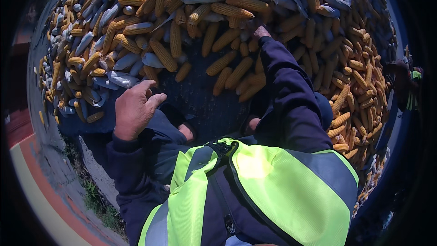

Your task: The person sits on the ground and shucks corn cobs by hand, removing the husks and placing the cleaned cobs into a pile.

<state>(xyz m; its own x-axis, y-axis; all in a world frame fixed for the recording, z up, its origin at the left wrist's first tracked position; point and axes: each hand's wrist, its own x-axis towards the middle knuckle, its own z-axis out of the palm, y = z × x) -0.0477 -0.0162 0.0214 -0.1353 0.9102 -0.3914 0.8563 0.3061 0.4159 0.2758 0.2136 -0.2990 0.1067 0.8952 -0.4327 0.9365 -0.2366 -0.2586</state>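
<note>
My left hand (136, 107) is raised at the near edge of the pile, its fingers apart and nothing in it. Just beyond it lie corn cobs in pale husks (123, 78) and a bare yellow corn cob (164, 55). My right hand (262, 31) reaches forward into the pile, with only its back showing; shadow and cobs hide its fingers. Husked yellow cobs (239, 72) lie loose below it on a dark sheet (201, 104), and more cobs (232, 10) are heaped just to its left.
The heap of corn curves around me, with bare cobs (368, 85) piled on the right. A concrete strip (51, 164) with green weeds (92, 194) runs along the left. At the far right edge is a person (411, 82) wearing a bright vest.
</note>
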